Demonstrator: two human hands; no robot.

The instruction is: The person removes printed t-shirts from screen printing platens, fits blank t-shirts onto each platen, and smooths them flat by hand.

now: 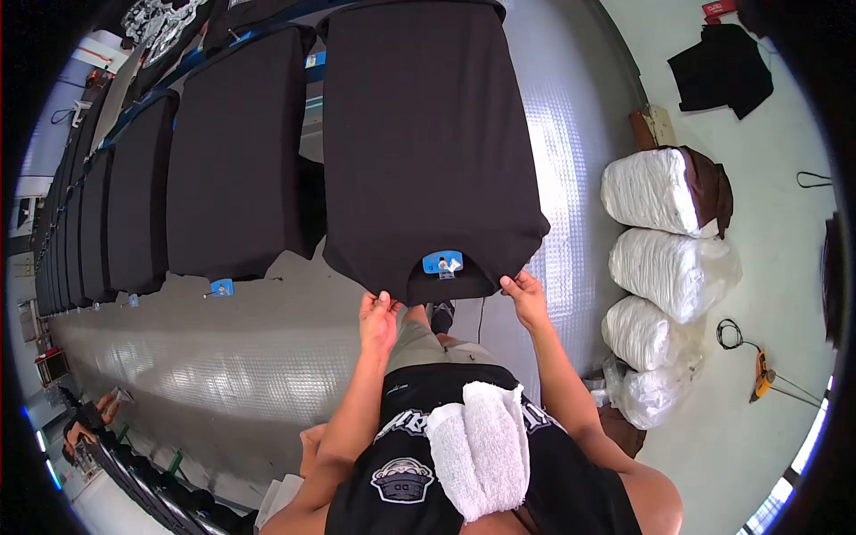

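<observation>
A black T-shirt (428,134) is stretched flat over a long board in front of me. At its near end, the neck opening leaves a blue bracket with a metal knob (443,263) showing. My left hand (379,319) pinches the shirt's near edge on the left of the neck opening, thumb on top. On the right of that opening, my right hand (526,297) is closed on the same edge between thumb and fingers. The cloth lies mostly smooth, and the board beneath it is hidden.
More boards covered in black shirts (234,152) run in a row to the left. White plastic-wrapped bundles (649,190) are stacked on the right, near a black garment (720,71) and an orange tool (762,376). Another person (85,428) is at the far left.
</observation>
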